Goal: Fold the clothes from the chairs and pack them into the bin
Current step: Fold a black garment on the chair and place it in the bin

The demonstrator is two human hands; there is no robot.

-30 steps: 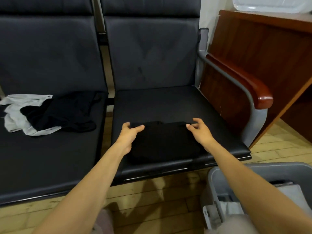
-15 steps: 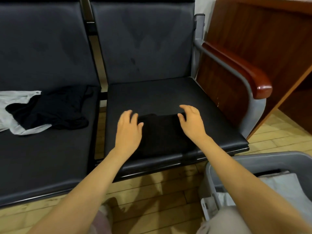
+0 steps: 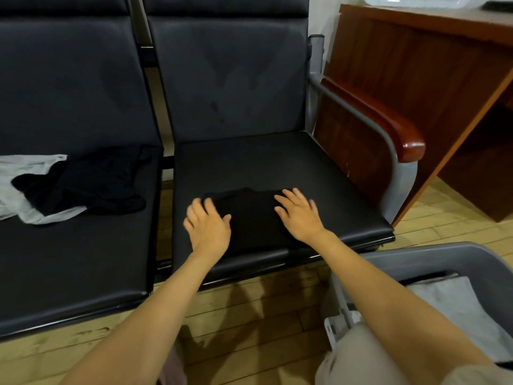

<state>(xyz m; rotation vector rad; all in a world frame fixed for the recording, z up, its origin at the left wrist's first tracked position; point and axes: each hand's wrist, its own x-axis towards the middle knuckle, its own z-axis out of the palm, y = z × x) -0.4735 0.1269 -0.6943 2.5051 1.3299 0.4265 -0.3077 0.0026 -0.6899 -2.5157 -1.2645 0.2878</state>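
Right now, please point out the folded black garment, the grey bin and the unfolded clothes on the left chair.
folded black garment [image 3: 251,218], head view, on its bare middle.
grey bin [image 3: 427,258], head view, on its far wall.
unfolded clothes [image 3: 91,184], head view, on the black piece lying over the white one.

The folded cloth is partly hidden under the left grip and right grip; the left fingertips are blurred. The white cloth runs off the left edge, partly under a black heap. The right edge cuts the bin, and a forearm crosses it. The top edge cuts the tray on the table.
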